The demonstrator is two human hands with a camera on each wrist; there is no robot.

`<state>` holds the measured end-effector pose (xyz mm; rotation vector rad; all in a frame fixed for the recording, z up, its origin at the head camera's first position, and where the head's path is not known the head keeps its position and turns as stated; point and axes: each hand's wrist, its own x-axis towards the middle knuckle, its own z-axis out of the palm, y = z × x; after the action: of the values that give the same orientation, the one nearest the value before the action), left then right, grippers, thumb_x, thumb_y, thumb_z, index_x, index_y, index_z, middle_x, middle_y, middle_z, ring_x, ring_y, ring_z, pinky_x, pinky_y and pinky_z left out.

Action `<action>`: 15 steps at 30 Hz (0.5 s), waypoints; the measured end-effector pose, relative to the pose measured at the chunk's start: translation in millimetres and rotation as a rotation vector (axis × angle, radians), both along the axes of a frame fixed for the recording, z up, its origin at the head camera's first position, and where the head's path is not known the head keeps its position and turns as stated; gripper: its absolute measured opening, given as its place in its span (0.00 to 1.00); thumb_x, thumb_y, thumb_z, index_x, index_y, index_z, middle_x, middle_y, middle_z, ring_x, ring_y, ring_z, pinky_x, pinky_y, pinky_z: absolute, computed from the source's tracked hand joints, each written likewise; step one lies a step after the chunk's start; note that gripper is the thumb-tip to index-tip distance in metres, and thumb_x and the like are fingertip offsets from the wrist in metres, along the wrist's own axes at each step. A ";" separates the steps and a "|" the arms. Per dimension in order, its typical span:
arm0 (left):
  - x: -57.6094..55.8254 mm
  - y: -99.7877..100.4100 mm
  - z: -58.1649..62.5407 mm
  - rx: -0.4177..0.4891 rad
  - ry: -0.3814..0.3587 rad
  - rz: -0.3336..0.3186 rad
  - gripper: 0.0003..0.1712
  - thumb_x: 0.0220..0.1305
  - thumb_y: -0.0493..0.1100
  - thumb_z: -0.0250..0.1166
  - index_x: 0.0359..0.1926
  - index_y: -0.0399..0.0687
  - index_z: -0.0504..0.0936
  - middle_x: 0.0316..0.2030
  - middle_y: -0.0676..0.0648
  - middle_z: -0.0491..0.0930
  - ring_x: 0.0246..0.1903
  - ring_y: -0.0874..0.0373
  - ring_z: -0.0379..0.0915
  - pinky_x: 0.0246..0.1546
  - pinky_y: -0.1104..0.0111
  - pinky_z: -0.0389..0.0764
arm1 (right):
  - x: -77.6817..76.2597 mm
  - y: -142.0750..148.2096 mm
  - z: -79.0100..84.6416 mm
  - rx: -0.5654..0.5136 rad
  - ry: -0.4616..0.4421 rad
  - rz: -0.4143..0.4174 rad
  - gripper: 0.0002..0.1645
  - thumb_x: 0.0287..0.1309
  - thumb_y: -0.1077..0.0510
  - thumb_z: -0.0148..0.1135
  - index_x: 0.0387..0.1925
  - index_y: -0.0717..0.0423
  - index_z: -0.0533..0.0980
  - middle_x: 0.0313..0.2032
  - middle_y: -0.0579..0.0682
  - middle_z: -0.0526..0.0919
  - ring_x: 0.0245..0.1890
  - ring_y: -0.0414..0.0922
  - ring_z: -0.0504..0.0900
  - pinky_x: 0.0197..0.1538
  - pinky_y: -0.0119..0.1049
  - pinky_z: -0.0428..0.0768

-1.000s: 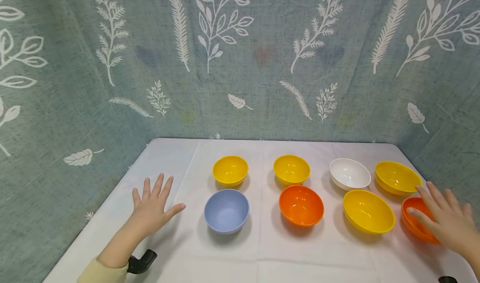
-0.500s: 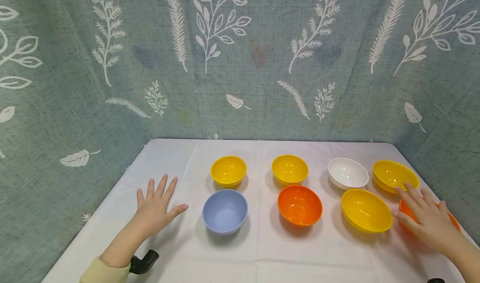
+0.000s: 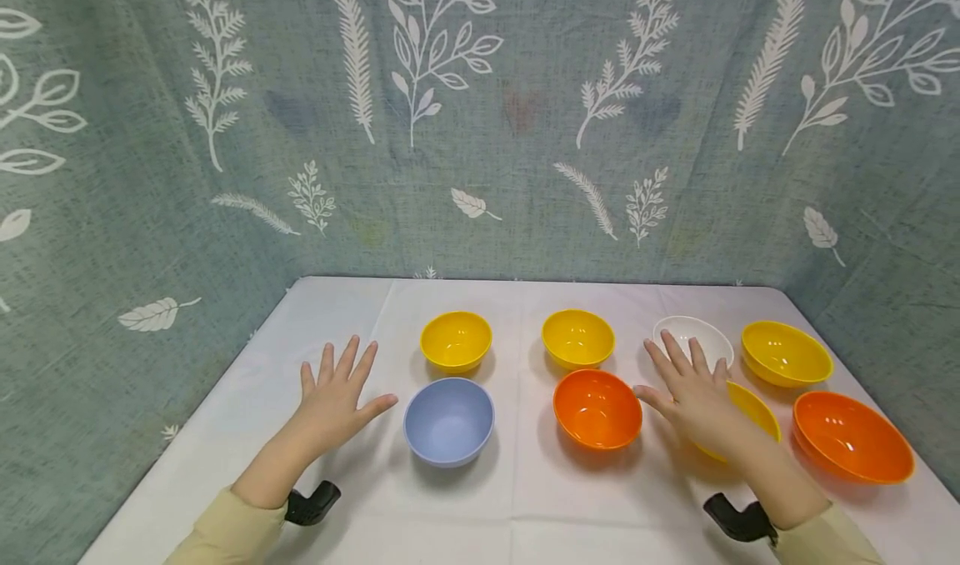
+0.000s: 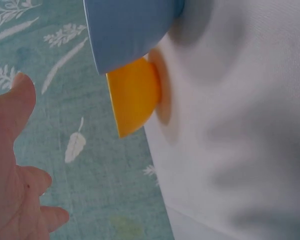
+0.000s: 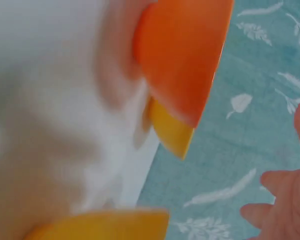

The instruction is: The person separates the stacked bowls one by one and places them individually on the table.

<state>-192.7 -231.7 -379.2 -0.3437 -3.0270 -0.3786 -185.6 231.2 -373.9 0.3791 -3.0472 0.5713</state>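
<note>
My left hand (image 3: 330,407) hovers with fingers spread to the left of a blue bowl (image 3: 449,422), holding nothing. Behind the blue bowl stands a yellow bowl (image 3: 456,342). My right hand (image 3: 693,398), fingers also spread and holding nothing, is over the front yellow bowl (image 3: 757,411) and partly hides it. Its fingertips overlap the white bowl (image 3: 693,332) in the head view. Just left of its thumb sits an orange bowl (image 3: 597,410). In the right wrist view that orange bowl (image 5: 185,50) appears beside the hand, with a yellow bowl (image 5: 172,127) beyond it.
Another yellow bowl (image 3: 577,338) stands behind the middle orange one. At the right edge are a yellow bowl (image 3: 787,354) and a second orange bowl (image 3: 852,437). A white cloth (image 3: 420,523) covers the table, and a green leaf-patterned curtain (image 3: 517,173) encloses its back and sides.
My right hand has moved left from the far-right orange bowl to above the front yellow and white bowls. My left hand has shifted slightly right. The bowls stay in place.
</note>
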 end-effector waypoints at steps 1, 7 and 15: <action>-0.6 -0.3 -0.3 0.000 -0.001 0.002 0.51 0.57 0.69 0.52 0.71 0.43 0.47 0.70 0.34 0.37 0.65 0.28 0.24 0.56 0.34 0.24 | -5.6 -5.1 0.1 -0.006 -0.015 -0.008 0.48 0.60 0.31 0.42 0.70 0.56 0.47 0.70 0.63 0.39 0.65 0.71 0.31 0.55 0.72 0.27; -1.5 -6.1 -0.7 0.007 -0.004 0.008 0.52 0.57 0.69 0.52 0.71 0.43 0.47 0.70 0.34 0.37 0.65 0.28 0.24 0.55 0.34 0.24 | -27.4 -18.7 0.7 0.022 -0.061 -0.041 0.51 0.58 0.27 0.38 0.70 0.57 0.46 0.69 0.65 0.39 0.65 0.71 0.32 0.56 0.72 0.28; 0.0 -14.9 -0.7 0.007 -0.027 0.006 0.52 0.58 0.69 0.51 0.70 0.41 0.47 0.69 0.33 0.37 0.65 0.27 0.25 0.55 0.33 0.26 | -15.8 -15.4 10.4 -0.001 -0.051 -0.031 0.49 0.59 0.29 0.39 0.70 0.58 0.47 0.69 0.66 0.40 0.65 0.72 0.34 0.57 0.71 0.31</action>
<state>-192.7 -246.6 -379.9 -0.3315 -3.0517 -0.3966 -201.4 215.8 -363.4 0.3208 -3.0956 0.5894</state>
